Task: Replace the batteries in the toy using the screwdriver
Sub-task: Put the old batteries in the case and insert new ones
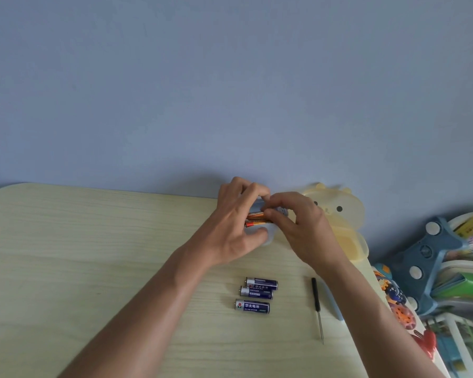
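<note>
A small pale blue-white toy point(268, 236) sits near the table's far edge, mostly hidden by my hands. Orange batteries point(256, 219) lie in its open compartment. My left hand point(238, 227) wraps around the toy from the left. My right hand point(298, 225) pinches at the right end of the orange batteries with thumb and forefinger. Three blue batteries point(257, 296) lie side by side on the table nearer to me. A black-handled screwdriver point(317, 306) lies to their right, tip pointing toward me.
The light wooden table point(93, 268) ends at a blue wall. A translucent yellow bear-shaped box point(344, 222) stands behind my right hand. A pale blue flat piece point(336, 312) lies under my right forearm. Colourful toys and books point(448, 268) crowd the right side.
</note>
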